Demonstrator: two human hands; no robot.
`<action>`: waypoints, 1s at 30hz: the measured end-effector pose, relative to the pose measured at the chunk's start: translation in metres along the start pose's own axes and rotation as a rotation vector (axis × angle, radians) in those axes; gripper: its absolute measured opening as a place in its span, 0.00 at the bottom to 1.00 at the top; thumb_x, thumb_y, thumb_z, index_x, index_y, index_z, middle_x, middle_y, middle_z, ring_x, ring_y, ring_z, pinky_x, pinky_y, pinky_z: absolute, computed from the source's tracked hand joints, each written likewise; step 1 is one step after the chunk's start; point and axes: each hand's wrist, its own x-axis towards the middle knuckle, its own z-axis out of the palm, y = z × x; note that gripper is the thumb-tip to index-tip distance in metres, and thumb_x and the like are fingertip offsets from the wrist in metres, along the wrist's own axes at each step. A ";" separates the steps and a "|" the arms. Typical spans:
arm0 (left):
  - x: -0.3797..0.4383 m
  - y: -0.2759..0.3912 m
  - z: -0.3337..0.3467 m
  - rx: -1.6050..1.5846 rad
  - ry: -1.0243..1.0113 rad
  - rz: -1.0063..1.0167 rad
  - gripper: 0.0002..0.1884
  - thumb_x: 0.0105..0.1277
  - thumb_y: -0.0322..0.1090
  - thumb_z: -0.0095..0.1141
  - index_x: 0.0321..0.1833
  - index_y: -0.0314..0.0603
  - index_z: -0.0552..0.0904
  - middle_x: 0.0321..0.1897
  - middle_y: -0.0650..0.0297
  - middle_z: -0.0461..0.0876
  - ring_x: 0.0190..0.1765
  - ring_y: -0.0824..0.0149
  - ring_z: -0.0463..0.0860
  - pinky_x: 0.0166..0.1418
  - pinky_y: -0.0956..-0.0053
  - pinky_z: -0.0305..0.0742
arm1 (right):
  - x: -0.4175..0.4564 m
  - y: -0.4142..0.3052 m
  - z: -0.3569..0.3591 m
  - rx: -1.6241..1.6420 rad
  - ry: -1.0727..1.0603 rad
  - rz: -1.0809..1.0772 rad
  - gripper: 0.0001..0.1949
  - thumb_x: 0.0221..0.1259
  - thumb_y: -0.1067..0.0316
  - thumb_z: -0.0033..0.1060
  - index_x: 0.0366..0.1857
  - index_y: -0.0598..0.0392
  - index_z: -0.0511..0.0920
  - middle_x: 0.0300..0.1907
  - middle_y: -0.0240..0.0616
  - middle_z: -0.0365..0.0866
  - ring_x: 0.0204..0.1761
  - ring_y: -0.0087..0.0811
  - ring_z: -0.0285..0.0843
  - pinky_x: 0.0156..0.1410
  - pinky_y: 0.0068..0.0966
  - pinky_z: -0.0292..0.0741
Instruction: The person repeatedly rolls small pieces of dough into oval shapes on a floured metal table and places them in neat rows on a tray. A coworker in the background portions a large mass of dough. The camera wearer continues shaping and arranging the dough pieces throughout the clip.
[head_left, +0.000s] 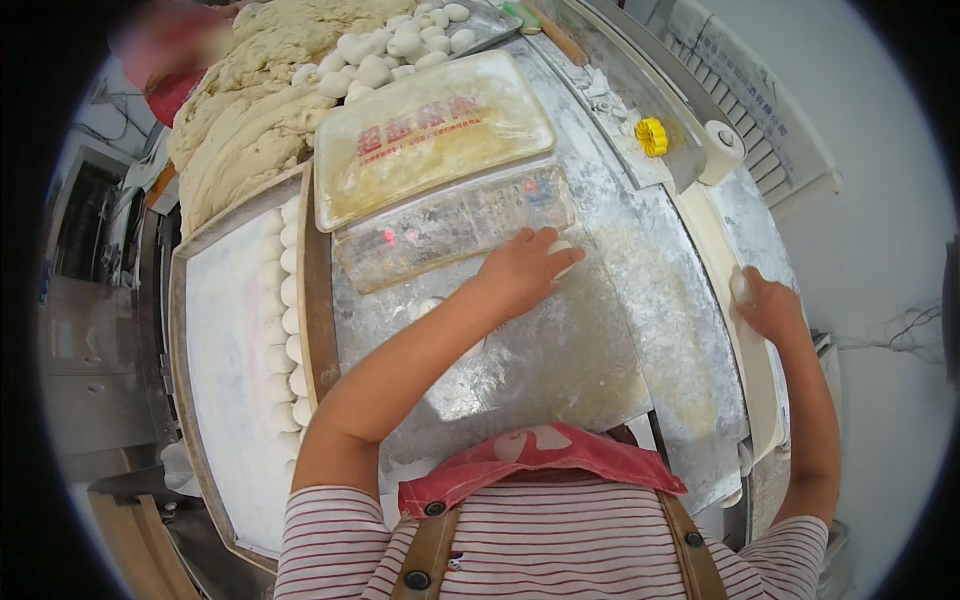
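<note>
My left hand (525, 270) reaches over the floury metal worktop, its fingers around a white dough ball (561, 246). Two more dough balls, one of them (429, 306), lie partly hidden beneath my left forearm. At the right, my right hand (771, 304) grips another pale dough ball (741, 286) at a long cream-coloured belt (752, 367). Just beyond my left hand is the keypad panel of a digital scale (450, 231), showing red lights. A yellowed plastic plate (435, 142) with red printing sits behind that panel.
A wood-framed tray (225, 337) with dough balls along one side stands at the left. Behind are a large dough mass (247, 112) and piled dough balls (405, 45). A yellow flower-shaped cutter (651, 137) lies by a white roller (723, 152). Another person's red sleeve (171, 97) shows at upper left.
</note>
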 end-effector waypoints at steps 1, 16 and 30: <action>-0.003 -0.002 0.003 0.022 0.034 0.025 0.29 0.63 0.32 0.62 0.69 0.53 0.75 0.64 0.51 0.74 0.66 0.50 0.75 0.70 0.57 0.71 | -0.004 0.001 0.001 -0.005 -0.022 -0.009 0.34 0.55 0.57 0.67 0.70 0.42 0.68 0.39 0.52 0.88 0.43 0.55 0.86 0.48 0.48 0.80; -0.192 -0.079 -0.039 -0.803 0.187 -0.649 0.25 0.72 0.32 0.57 0.72 0.43 0.74 0.60 0.48 0.79 0.63 0.51 0.76 0.69 0.63 0.70 | -0.051 -0.260 0.008 0.574 0.150 -0.809 0.22 0.65 0.59 0.65 0.63 0.48 0.76 0.50 0.44 0.82 0.52 0.47 0.82 0.55 0.39 0.79; -0.160 -0.044 -0.028 -0.021 -0.042 -0.186 0.48 0.50 0.30 0.76 0.77 0.54 0.66 0.70 0.54 0.71 0.72 0.50 0.70 0.70 0.52 0.67 | -0.060 -0.020 0.037 0.517 0.721 -0.087 0.19 0.65 0.73 0.65 0.60 0.54 0.77 0.48 0.37 0.81 0.39 0.31 0.77 0.42 0.26 0.75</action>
